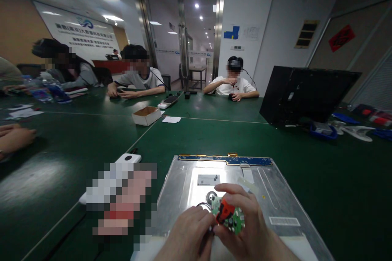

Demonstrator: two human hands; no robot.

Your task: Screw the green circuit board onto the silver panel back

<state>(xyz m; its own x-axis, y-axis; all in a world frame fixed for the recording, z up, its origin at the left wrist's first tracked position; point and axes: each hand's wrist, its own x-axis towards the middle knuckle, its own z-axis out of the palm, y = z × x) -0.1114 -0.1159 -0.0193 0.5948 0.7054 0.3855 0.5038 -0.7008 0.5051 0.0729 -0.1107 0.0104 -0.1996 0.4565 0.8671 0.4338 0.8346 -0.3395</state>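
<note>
On the table in front of me lies a silvery flat display panel (180,187), back side up, with a blue circuit strip (208,160) along its far edge. A green circuit board (238,221) is over the panel's near part, partly covered by my hands. My right hand (252,218) is curled around a screwdriver (227,209) with an orange and black handle, tilted over the board. Close beside it, my left hand (192,228) has its fingers bent together at the board's left side, near the handle's lower end. What it grips is hidden by the fingers.
Left of the panel are a white power strip (130,158) and a blurred pinkish item (134,191). Farther off stand a small open box (147,116) and, at right, a black monitor (306,94). Several people sit around the table; another person's hand (16,136) rests at left.
</note>
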